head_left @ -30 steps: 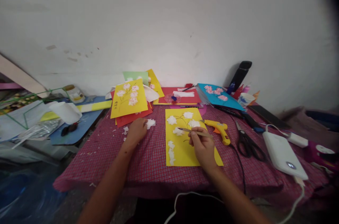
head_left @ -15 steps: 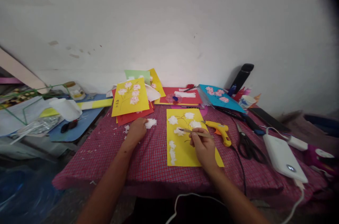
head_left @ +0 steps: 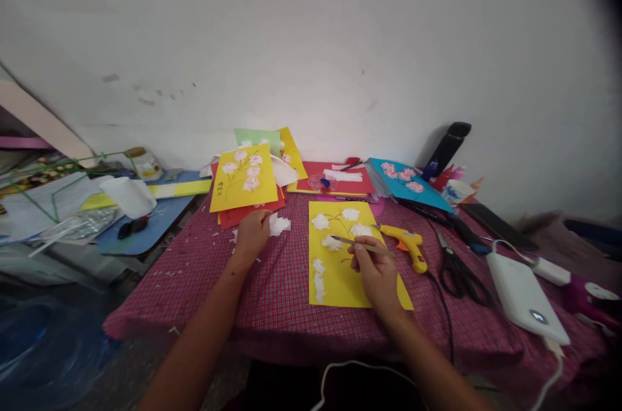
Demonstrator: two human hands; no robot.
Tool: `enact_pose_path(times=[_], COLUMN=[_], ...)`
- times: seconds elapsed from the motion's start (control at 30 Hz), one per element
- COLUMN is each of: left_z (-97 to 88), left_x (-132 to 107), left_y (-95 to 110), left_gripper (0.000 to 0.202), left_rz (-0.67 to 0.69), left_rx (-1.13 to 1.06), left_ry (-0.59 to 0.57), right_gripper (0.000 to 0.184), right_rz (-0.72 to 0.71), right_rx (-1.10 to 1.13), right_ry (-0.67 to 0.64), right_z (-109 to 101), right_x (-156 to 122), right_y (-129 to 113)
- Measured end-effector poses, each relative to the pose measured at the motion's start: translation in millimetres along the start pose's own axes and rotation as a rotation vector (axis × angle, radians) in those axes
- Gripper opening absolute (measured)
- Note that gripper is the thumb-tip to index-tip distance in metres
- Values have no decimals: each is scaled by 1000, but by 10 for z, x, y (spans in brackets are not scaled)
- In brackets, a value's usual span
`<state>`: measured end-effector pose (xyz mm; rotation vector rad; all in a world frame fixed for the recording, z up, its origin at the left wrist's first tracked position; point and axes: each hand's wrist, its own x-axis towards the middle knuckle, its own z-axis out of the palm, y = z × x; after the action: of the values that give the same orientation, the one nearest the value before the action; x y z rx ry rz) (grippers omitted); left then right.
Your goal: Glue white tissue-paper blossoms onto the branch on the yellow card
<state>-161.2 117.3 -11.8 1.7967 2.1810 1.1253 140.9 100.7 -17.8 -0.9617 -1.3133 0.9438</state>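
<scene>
My right hand (head_left: 376, 268) grips a slender brush-like stick (head_left: 359, 244) with a dark tip. Its tip touches a white tissue tuft (head_left: 331, 242) on a yellow sheet (head_left: 340, 278). More white tufts and thin drawn stems are on that sheet. To the left, my left hand (head_left: 253, 236) is closed, fingertips pinching the edge of a white tissue piece (head_left: 279, 224) on the checked cloth. Small white scraps lie around that hand.
A yellow glue gun (head_left: 411, 244) and black scissors (head_left: 461, 275) lie right of the sheet, then a white power bank (head_left: 527, 301) with a cable. Finished flower cards (head_left: 245, 177) are stacked at back left; a blue card (head_left: 408, 184) leans at back right.
The view has shifted slightly, so everything sits a little further right. Both hands keep almost the same places, the stick's tip still at the same tuft.
</scene>
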Motion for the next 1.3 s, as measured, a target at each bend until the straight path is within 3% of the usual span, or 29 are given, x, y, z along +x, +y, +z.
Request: enact_pose_path(times=[0.17, 0.5, 0.67, 0.8, 1.07, 1.3], left_z=[-20, 58, 63, 116, 445, 513], left_x=[0, 12, -54, -194, -482, -555], left_y=[35, 93, 195, 414, 921, 929], left_gripper=[24, 40, 35, 28, 26, 28], left_rz=[-107, -235, -231, -184, -201, -239], left_rx=[-254, -700, -748, -731, -953, -971], left_ry=[88, 2, -112, -255, -444, -524], right_gripper=[22, 26, 25, 20, 19, 16], right_rz=[-18, -19, -58, -86, -181, -237], right_rx=[15, 40, -6, -15, -103, -222], right_ry=[-28, -45, -56, -91, -118, -181], right_z=[12, 5, -1, 5, -5, -24], right_x=[-12, -25, -30, -41, -44, -51], right_y=[-31, 29, 23, 33, 39, -47])
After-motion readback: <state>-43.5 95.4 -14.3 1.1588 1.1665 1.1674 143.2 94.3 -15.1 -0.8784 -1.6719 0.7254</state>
